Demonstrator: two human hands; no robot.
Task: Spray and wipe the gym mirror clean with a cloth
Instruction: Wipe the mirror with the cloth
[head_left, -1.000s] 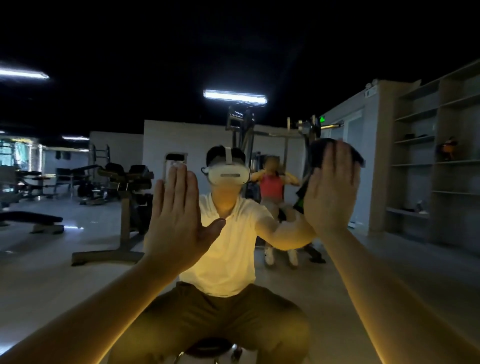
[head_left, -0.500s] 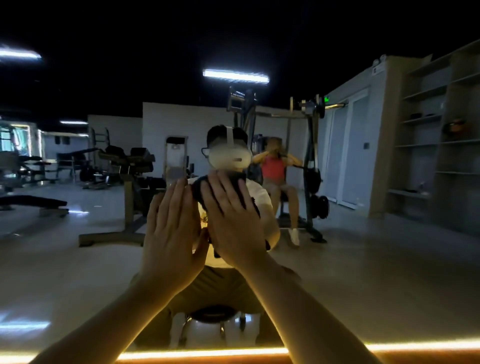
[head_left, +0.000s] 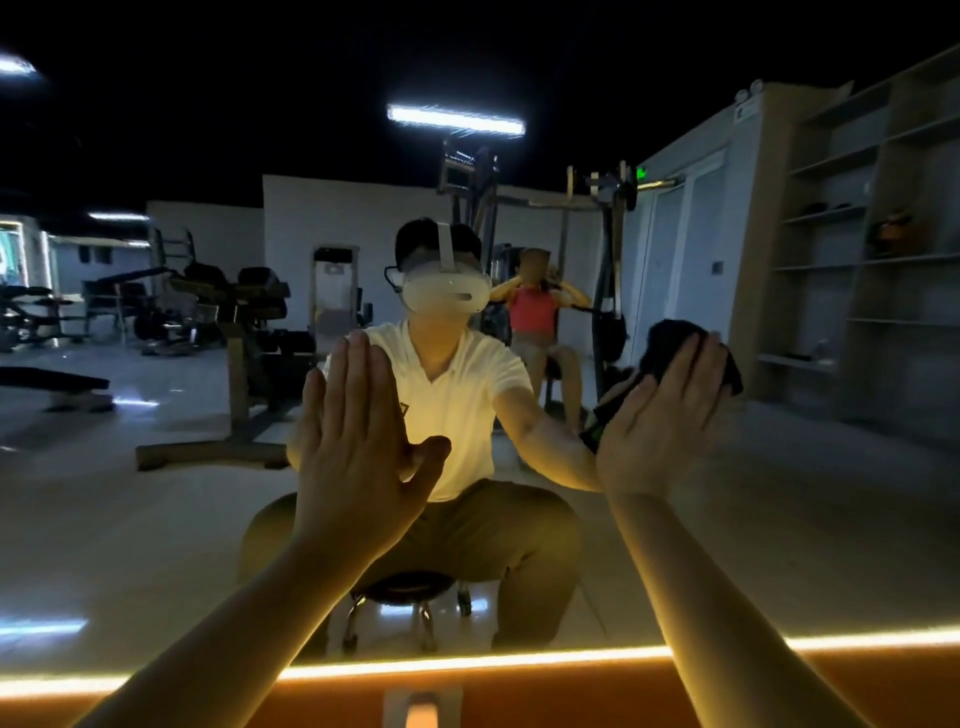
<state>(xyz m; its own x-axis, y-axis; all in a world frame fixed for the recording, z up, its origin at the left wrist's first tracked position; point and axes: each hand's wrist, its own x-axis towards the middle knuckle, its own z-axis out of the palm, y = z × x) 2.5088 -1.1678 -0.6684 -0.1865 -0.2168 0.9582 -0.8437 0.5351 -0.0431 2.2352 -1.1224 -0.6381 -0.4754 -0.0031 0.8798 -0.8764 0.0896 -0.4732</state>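
Note:
The gym mirror (head_left: 156, 519) fills the view and reflects the room and a seated person in a white shirt. My left hand (head_left: 358, 441) lies flat against the glass at the centre, fingers straight and pointing up. My right hand (head_left: 665, 421) presses a dark cloth (head_left: 670, 343) onto the mirror at the right, fingers straight over it. The cloth sticks out above and beside the fingers. No spray bottle is in view.
A glowing light strip (head_left: 467, 662) runs along the mirror's lower edge, with an orange ledge (head_left: 571, 696) below it. The reflection shows weight benches, a cable machine, a second person seated behind, shelves at the right and a black stool (head_left: 410, 587).
My right hand has swept the cloth from the centre, beside my left hand, out to the right. My left hand has stayed flat on the glass.

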